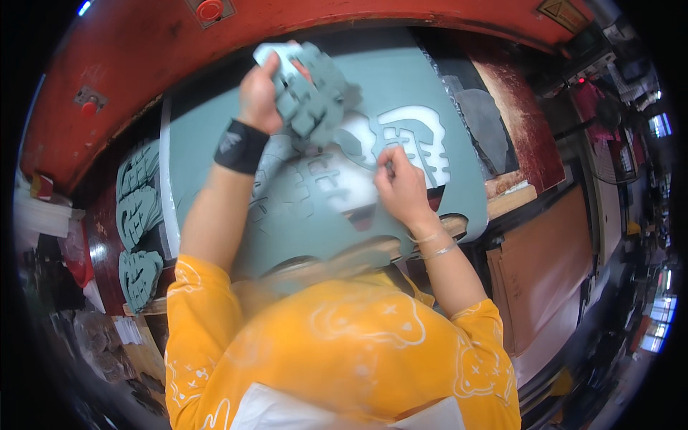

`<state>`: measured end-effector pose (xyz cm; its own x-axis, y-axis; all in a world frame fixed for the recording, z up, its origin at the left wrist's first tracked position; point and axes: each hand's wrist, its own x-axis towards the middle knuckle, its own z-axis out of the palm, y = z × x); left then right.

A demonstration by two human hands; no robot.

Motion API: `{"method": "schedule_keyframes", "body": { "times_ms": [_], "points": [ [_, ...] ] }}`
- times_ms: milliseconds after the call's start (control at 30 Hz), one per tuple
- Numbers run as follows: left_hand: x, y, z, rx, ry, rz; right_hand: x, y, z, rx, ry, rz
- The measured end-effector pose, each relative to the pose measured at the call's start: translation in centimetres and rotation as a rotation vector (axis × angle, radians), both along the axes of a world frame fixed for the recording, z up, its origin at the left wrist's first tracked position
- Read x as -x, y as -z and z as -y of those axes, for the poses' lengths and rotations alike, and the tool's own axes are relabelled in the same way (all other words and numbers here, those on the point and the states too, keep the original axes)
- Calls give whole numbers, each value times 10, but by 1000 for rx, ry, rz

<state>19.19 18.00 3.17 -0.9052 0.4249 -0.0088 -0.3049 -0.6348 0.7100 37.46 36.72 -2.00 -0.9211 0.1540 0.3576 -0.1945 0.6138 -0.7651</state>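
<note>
My left hand (pixel 259 97) is raised over the far part of the work surface, gripping a bundle of grey-green cut pieces (pixel 312 107) with notched edges. Its thumb presses on the near face of the bundle. Below lies a grey-green sheet (pixel 272 233) with shaped openings cut in it, white showing through several of them. Over these openings, to the right of the bundle, my right hand (pixel 403 183) hovers with its fingers curled together. Whether anything small is between those fingertips cannot be made out.
Stacks of similar cut pieces (pixel 140 215) lie along the left side. A red machine beam (pixel 301 18) with red push buttons (pixel 89 108) spans the far side. At the right are a dark grey scrap (pixel 481 125) and brown boards (pixel 548 254).
</note>
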Motion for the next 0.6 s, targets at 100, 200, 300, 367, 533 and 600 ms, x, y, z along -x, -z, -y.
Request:
{"method": "schedule_keyframes", "body": {
  "times_ms": [100, 200, 300, 367, 533, 600],
  "points": [
    [40, -37, 26, 48, -76, -107, -5, 15, -5, -42, -1, -22],
    [44, -71, 49, 266, -238, -347, -1, 21, -6, -70, -3, -83],
    [4, -81, 74, 1109, -124, -1010, 1, 22, -5, -29, -10, -115],
    [-42, -46, 68, 825, -101, -1232, 0, 23, -4, -11, 11, -73],
    [-147, 13, 89, 1342, 393, -1482, 1, 24, -3, -44, 12, -76],
    [-162, 24, 90, 1384, 226, -1565, 2, 24, -3, -63, 8, -80]
  ]
}}
